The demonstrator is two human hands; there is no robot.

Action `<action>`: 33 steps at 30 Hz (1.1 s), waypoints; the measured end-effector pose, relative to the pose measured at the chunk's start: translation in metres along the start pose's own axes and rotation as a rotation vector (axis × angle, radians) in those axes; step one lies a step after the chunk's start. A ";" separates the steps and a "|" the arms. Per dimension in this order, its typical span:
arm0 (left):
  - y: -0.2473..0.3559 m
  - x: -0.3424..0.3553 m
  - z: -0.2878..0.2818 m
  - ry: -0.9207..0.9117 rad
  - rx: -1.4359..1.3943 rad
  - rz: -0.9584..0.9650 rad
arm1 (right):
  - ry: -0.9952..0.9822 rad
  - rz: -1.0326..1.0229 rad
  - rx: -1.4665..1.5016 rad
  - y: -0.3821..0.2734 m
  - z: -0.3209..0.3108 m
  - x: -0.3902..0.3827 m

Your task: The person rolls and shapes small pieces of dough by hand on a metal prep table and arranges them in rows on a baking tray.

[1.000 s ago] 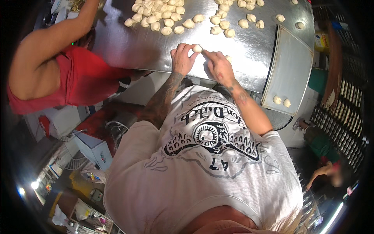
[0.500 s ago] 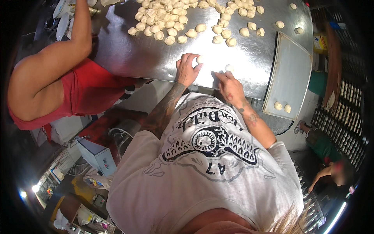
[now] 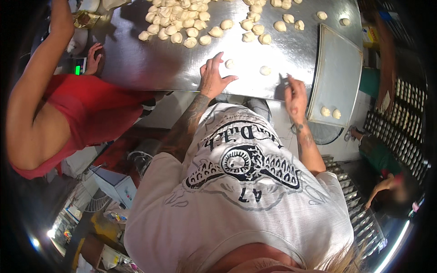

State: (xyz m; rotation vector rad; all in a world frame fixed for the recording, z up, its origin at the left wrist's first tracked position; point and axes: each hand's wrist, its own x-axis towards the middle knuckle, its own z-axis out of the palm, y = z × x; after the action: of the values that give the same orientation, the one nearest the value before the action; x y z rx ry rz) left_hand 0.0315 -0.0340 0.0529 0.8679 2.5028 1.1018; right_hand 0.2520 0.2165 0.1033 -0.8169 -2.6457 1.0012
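Near the front edge of the steel table (image 3: pixel 150 68), my left hand (image 3: pixel 213 76) is open, thumb and fingers apart around a small dough ball (image 3: pixel 229 64) without gripping it. A second dough ball (image 3: pixel 265 70) rests on the metal a little to the right, between my two hands. My right hand (image 3: pixel 296 93) hangs over the table edge beside the baking tray, its fingers loosely bent and partly smeared, so its grip does not show. Farther back lies a large heap of dough pieces (image 3: pixel 180 18), with several single ones spread out to its right.
At the table's right side, a baking tray (image 3: pixel 337 68) carries two dough balls (image 3: pixel 330 112). A co-worker in a red top (image 3: pixel 91 104) stands at the left, one hand (image 3: pixel 94 58) on the table by a lit scale display (image 3: pixel 80 66). Racks of dough pieces (image 3: pixel 405 123) stand far right.
My left hand has opened off its dough ball. My right hand has moved right, away from the other ball toward the tray. A co-worker's hand has appeared at the table's left.
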 end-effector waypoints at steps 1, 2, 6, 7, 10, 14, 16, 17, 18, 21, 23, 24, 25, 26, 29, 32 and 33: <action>-0.001 0.000 0.002 -0.016 -0.007 0.013 | 0.091 0.152 -0.034 0.011 0.002 0.002; -0.002 0.000 0.004 0.004 0.034 0.029 | 0.139 0.071 -0.119 0.026 0.012 0.009; -0.014 0.003 0.016 0.052 0.072 0.106 | 0.372 -0.021 -0.302 0.017 0.041 0.035; -0.025 0.007 0.019 0.061 0.003 0.111 | 0.334 0.026 -0.185 -0.004 0.039 0.039; -0.012 0.009 0.023 0.095 -0.009 0.256 | 0.139 -0.162 0.122 -0.007 0.065 0.042; 0.043 -0.006 0.039 0.032 -0.187 0.121 | 0.031 -0.317 0.223 0.020 0.074 0.037; 0.075 -0.013 0.050 -0.025 -0.098 0.113 | 0.008 -0.208 0.334 0.008 0.010 0.014; 0.089 -0.016 0.066 -0.030 -0.091 0.128 | 0.017 -0.147 0.396 0.017 -0.020 -0.004; 0.101 -0.017 0.085 -0.061 -0.167 0.145 | 0.093 -0.104 0.379 0.038 -0.044 -0.023; 0.174 -0.020 0.132 -0.110 -0.261 0.208 | 0.223 0.292 0.292 0.108 -0.115 -0.073; 0.222 -0.013 0.169 -0.085 -0.294 0.302 | 0.438 0.296 0.096 0.159 -0.162 -0.104; 0.247 -0.009 0.183 -0.072 -0.263 0.316 | 0.532 0.260 0.010 0.181 -0.185 -0.114; 0.267 -0.003 0.199 -0.102 -0.259 0.346 | 0.624 0.221 -0.077 0.197 -0.201 -0.116; 0.276 0.005 0.220 -0.089 -0.236 0.400 | 0.618 0.214 -0.070 0.203 -0.209 -0.110; 0.278 0.015 0.271 -0.091 0.053 0.512 | 0.704 0.484 0.048 0.225 -0.215 -0.103; 0.281 0.007 0.279 -0.031 0.148 0.509 | 0.677 0.228 -0.318 0.258 -0.201 -0.116; 0.281 0.004 0.278 -0.022 0.158 0.500 | 0.672 0.217 -0.308 0.254 -0.198 -0.118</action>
State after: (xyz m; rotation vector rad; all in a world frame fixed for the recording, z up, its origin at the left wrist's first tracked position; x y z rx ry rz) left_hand 0.2738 0.2782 0.0732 1.6038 2.4422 1.0226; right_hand 0.5297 0.4167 0.0862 -1.2599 -2.1638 0.2631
